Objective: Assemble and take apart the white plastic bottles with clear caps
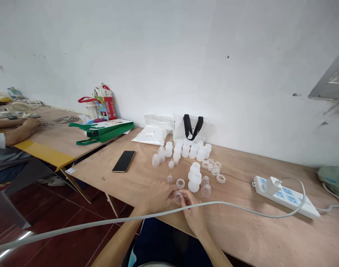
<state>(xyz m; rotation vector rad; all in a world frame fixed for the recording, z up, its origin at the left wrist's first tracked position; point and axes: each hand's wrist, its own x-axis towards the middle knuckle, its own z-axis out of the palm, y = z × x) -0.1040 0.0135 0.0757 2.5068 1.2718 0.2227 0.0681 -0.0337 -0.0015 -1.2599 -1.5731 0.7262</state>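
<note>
The left hand [155, 198] and the right hand [193, 215] are pressing together, clamping one small translucent silicone piece [178, 197] that their fingers mostly hide, just above the plywood surface [241, 226]. One white cable [110, 218] is crossing in front of both wrists. One clear ring [180, 183] is lying just beyond the hands, about five more rings [215, 171] are sitting to the right, and the translucent bottle parts [186, 150] are crowding too closely to count exactly

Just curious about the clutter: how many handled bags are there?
3: a green one on the left table, a red-handled one behind it, a white black-handled one by the wall. More may be hidden.
</note>
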